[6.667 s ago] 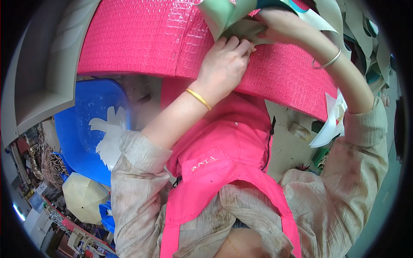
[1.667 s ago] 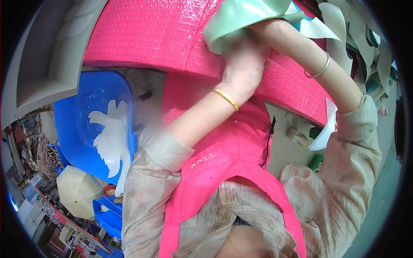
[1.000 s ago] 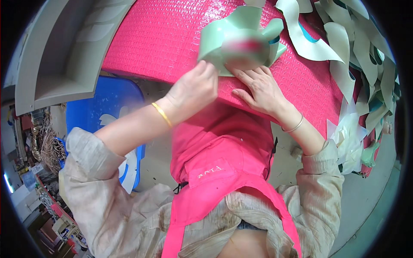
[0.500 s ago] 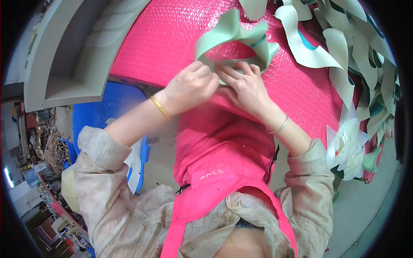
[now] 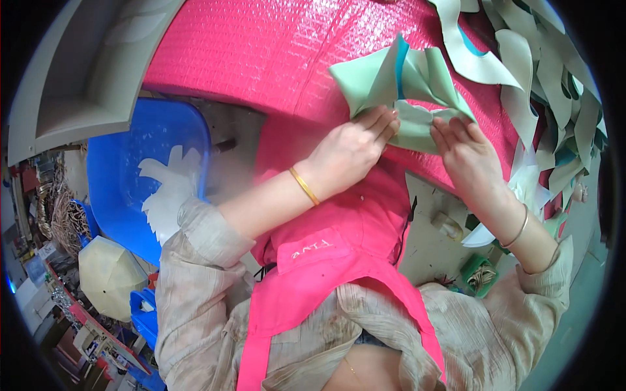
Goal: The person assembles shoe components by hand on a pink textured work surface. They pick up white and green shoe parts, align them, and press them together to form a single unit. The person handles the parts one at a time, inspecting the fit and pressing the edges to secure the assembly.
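Observation:
A pale green piece of soft sheet material point(image 5: 417, 130), pointed along its far edge and teal on part of its other face, stands bent over the near edge of the pink-covered table point(image 5: 248, 52). My left hand point(image 5: 355, 146) pinches the left side of its near panel, with thumb and fingers pressed together. On the right side of the same panel, my right hand point(image 5: 468, 153) has its fingers curled over the edge. A crease or small tear shows along the panel's top between the two hands. My right thumb is hidden.
Wavy cream pieces with teal undersides point(image 5: 515, 78) pile up at the far right. A grey open box point(image 5: 72, 124) stands at the far left. Below the table lie a blue tub point(image 5: 107, 169) with white cutouts point(image 5: 169, 195) and a green basket point(image 5: 479, 277).
Both hands have moved right with the green piece, and my right hand has shifted away from my left. The piece has turned, so its near panel now spans between them.

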